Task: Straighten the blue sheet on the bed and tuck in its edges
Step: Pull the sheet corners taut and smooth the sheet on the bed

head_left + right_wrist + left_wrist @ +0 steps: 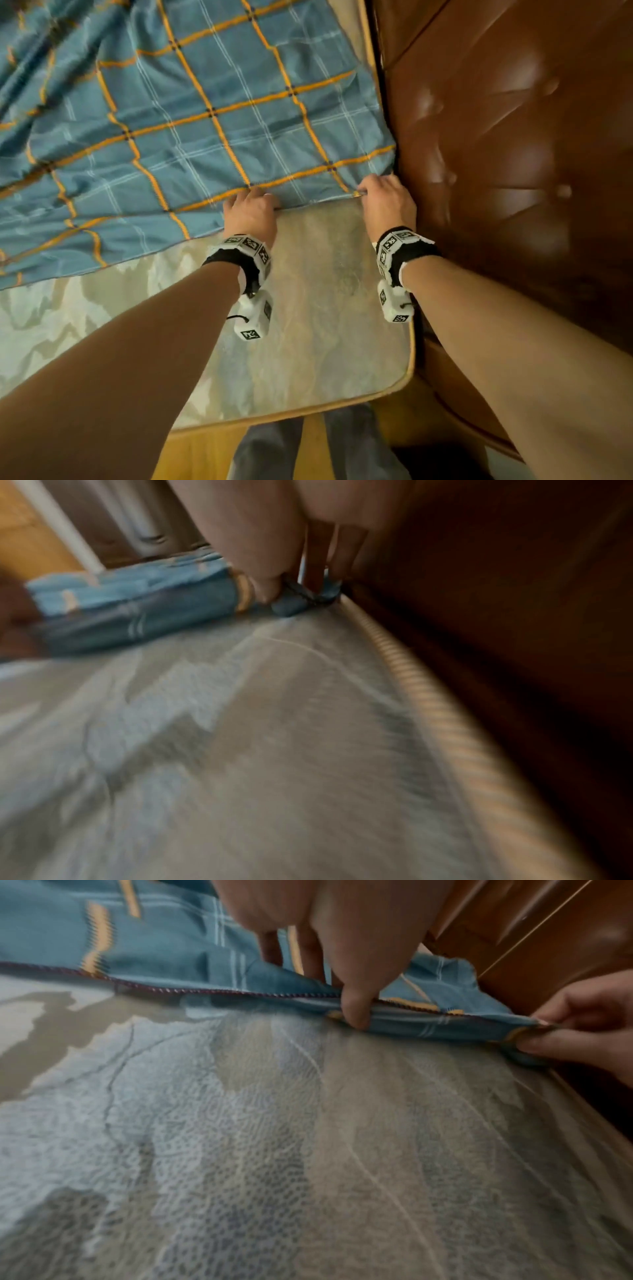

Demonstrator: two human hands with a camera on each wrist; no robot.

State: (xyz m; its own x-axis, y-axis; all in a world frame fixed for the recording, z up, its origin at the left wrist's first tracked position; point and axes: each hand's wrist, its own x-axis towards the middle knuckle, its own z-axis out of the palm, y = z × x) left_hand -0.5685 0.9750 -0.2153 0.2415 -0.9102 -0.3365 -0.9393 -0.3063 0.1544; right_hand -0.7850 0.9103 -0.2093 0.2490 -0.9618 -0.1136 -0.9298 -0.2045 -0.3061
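At the headboard [507, 137], our left hand [251, 212] and right hand [387, 202] pinch the blue sheet [191, 113] hem; an uneven pull may skew it.

No legible text, brand, number or sign appears in any view. The only printed marks are black-and-white square fiducial patterns on the white wrist-camera blocks [252, 318] and wristbands [400, 244]; these carry no readable characters.

Soft woven blue sheet [191, 113] with orange check lines, lying creased on the mattress [308, 308] of matt patterned cloth with corded piping, glossy brown buttoned leather headboard [507, 137] beside the mattress
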